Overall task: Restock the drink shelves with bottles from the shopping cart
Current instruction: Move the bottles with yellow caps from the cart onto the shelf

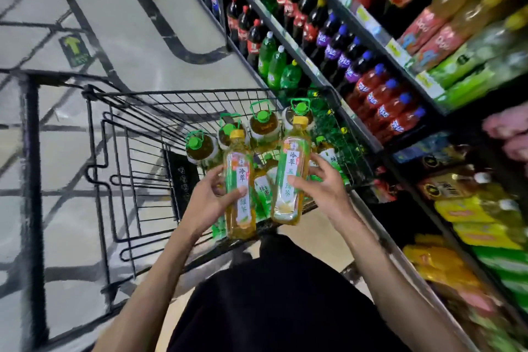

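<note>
Head view: both hands are raised over the near end of a black wire shopping cart (177, 94), each gripping one bottle. The left hand (205, 203) curls around a clear plastic green-tea bottle with a yellow cap (240, 217), with its thumb across the white label. The right hand (323, 188) wraps a second yellow-capped green-tea bottle (291, 151) the same way. Both bottles stand roughly upright with their caps toward twelve o'clock. They sit side by side but apart, the right one slightly higher.

Inside the cart, at twelve o'clock from the hands, stand round amber jugs with green caps and loop handles (263, 123). More green-labelled tea bottles (264, 183) show between and below the two held ones.

From one to five o'clock run the dark metal drink shelves (314, 66). They carry red-capped cola bottles (245, 26), green soda bottles (274, 63), dark bottles with purple labels and blue caps (337, 48), and red bottles with blue caps (383, 103). The nearer products are too blurred to tell.

At three o'clock, on the frame's edge, part of another person's hand (505, 128) shows. At ten o'clock a green arrow sticker (74, 48) lies on the pale tiled floor (128, 8).
</note>
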